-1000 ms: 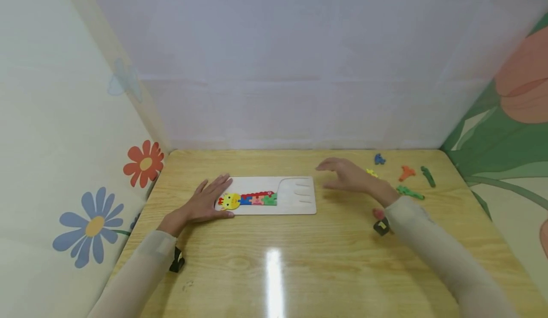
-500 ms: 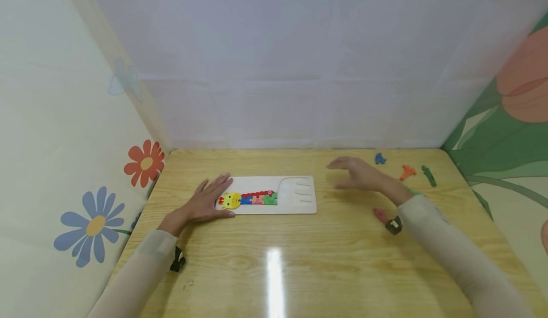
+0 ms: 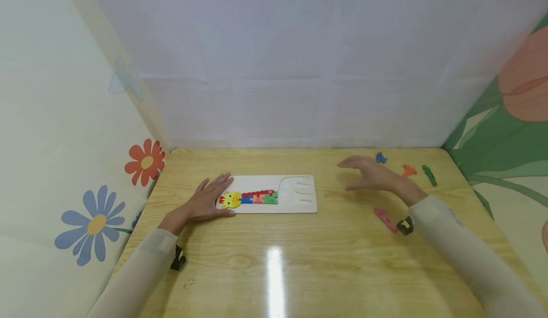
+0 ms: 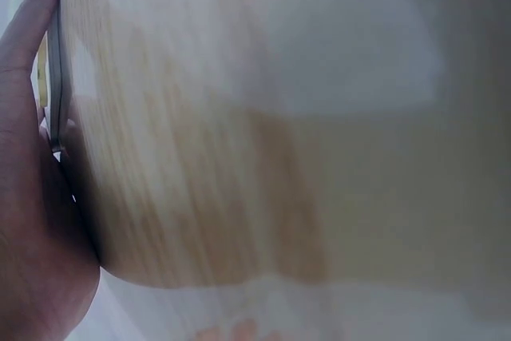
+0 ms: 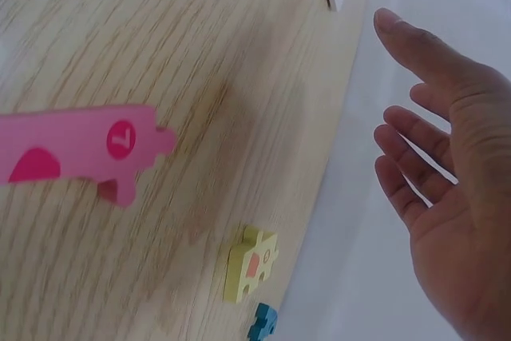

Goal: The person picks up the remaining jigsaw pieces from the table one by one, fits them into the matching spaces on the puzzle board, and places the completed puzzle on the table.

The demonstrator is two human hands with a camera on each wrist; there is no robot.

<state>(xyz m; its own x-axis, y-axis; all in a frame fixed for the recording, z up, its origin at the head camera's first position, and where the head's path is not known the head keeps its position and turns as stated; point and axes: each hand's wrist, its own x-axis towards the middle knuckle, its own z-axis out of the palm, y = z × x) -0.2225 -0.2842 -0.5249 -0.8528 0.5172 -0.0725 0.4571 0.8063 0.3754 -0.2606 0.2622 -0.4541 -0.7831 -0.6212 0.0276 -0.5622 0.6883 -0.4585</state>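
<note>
My left hand [image 3: 203, 203] rests at the left end of a white giraffe puzzle board [image 3: 257, 183], fingers straight and thumb along its near edge. A yellow giraffe head piece [image 3: 231, 200] and blue, red, pink and green neck pieces sit in the board; carved outlines show at its right end. My right hand [image 3: 372, 174] hovers over the table right of the board, holding nothing, fingers loosely bent. Below it lies a pink puzzle piece [image 5: 80, 141] marked 7. The right wrist view also shows a yellow puzzle piece [image 5: 250, 267], which my right hand hides in the head view.
At the back right of the wooden table [image 3: 239, 270] lie a blue puzzle piece [image 3: 380, 157], an orange puzzle piece [image 3: 409, 170] and a dark green puzzle piece [image 3: 429, 175]. A white cloth wall [image 3: 274, 70] stands behind the table, with flowered panels at both sides.
My right hand has moved right, away from the board, uncovering more of the pink piece and covering the yellow and light green pieces. The left hand stays in place.
</note>
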